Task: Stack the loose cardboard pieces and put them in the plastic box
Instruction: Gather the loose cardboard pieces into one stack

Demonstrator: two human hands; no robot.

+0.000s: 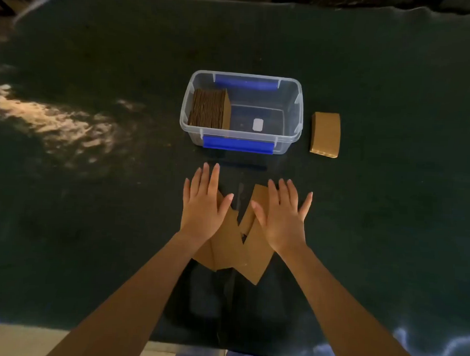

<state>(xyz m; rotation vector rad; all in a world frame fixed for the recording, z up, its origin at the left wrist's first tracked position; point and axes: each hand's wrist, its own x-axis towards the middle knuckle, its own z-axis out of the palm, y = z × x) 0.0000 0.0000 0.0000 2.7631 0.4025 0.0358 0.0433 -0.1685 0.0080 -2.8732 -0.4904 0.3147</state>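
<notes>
On the dark green cloth-covered table (pixel 91 225), just in front of the clear plastic box with blue latch handles (pixel 292 113), the left hand (pixel 203 206) and the right hand (pixel 282 217) are hovering palm-down over a fan of loose brown cardboard pieces (pixel 232 247), fingers spread and gripping nothing. Whether the palms are touching the card I cannot tell. The gathering step appears to be in hand: these pieces are lying skewed and overlapping, not yet squared. Inside the box, a packed upright stack of cardboard (pixel 210 108) is filling the left end. A small flat cardboard stack (pixel 325 134) is waiting on the table just right of the box. The next move likely calls for sweeping both hands inward to square the edges before lifting.
</notes>
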